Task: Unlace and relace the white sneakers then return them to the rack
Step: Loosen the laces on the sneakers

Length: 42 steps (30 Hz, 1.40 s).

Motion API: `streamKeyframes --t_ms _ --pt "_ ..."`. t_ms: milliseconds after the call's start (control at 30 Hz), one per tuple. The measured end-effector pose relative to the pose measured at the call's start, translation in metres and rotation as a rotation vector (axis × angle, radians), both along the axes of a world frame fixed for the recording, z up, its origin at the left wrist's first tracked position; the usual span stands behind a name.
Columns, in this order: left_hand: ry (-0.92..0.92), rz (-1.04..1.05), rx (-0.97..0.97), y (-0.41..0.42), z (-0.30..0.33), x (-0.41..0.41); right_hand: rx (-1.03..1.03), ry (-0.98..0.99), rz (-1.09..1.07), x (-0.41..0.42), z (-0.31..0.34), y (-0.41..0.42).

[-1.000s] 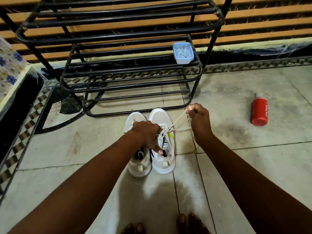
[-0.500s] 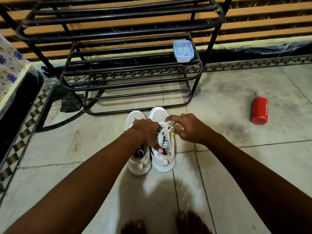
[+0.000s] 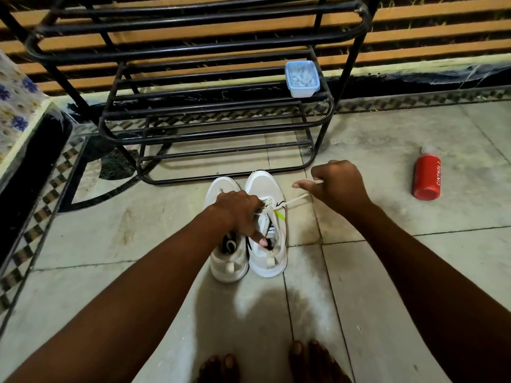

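Observation:
Two white sneakers stand side by side on the tiled floor, toes pointing at the black metal rack (image 3: 221, 111). My left hand (image 3: 239, 212) lies over the lacing area between them, fingers curled on the right sneaker (image 3: 266, 189), one finger reaching into its opening. The left sneaker (image 3: 224, 261) is partly hidden under that hand. My right hand (image 3: 336, 182) is to the right of the right sneaker and pinches its white lace (image 3: 297, 199), which runs taut from the eyelets to my fingers.
A small blue plastic tub (image 3: 302, 78) sits on the rack's middle shelf at the right. A red bottle (image 3: 427, 178) lies on the floor to the right. A floral-covered ledge (image 3: 16, 111) stands at the left. My bare toes (image 3: 312, 360) show at the bottom.
My right hand went from a raised lace pull down to the right sneaker's eyelets, and now it has drawn a length of lace out to the right. My left hand stayed put.

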<state>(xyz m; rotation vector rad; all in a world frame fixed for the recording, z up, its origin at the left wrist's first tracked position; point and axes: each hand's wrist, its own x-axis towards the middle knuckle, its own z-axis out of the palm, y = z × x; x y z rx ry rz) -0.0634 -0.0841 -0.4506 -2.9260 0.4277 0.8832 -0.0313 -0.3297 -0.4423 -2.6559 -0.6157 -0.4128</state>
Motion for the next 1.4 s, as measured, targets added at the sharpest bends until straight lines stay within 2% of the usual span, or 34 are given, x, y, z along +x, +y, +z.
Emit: streamKeyframes --t_ms 100,167,233,300,367,467,667,933,1067,1133,1233,1333,1400 --pt "0.005 0.007 -0.047 0.006 -0.001 0.001 0.007 0.282 0.023 -0.006 -0.017 -0.011" --pt "0.001 0.100 -0.190 0.012 -0.004 -0.001 0.026 0.422 0.010 -0.018 -0.035 -0.010" --pt "-0.053 0.251 -0.391 0.016 -0.008 -0.003 0.125 0.423 0.012 -0.030 -0.052 -0.007" --pt "-0.184 0.338 -0.548 0.017 -0.014 -0.003 0.167 0.314 0.011 -0.039 -0.065 0.000" --pt "-0.269 0.328 -0.597 0.011 -0.015 -0.005 0.198 0.238 0.033 -0.049 -0.073 0.012" --pt "-0.258 0.296 -0.621 0.000 -0.013 -0.008 0.293 0.265 0.111 -0.062 -0.071 0.033" --pt "-0.234 0.243 -0.601 -0.003 -0.015 -0.007 0.023 0.060 0.124 -0.069 -0.077 0.045" --pt "-0.295 0.103 -0.494 -0.015 -0.021 -0.008 0.041 0.001 -0.025 -0.088 -0.083 0.051" --pt "-0.353 -0.091 -0.323 -0.022 -0.033 -0.011 0.122 0.018 -0.042 -0.092 -0.087 0.055" --pt "-0.360 -0.099 -0.246 -0.024 -0.033 -0.012 0.170 0.034 -0.028 -0.094 -0.089 0.058" --pt "-0.343 0.047 -0.288 -0.026 -0.028 -0.011 0.239 0.054 -0.044 -0.095 -0.090 0.061" --pt "-0.348 0.441 -0.458 -0.022 -0.023 -0.003 0.234 0.056 -0.072 -0.098 -0.091 0.061" --pt "-0.338 0.631 -0.592 -0.019 -0.022 -0.001 0.217 0.106 -0.108 -0.100 -0.089 0.062"
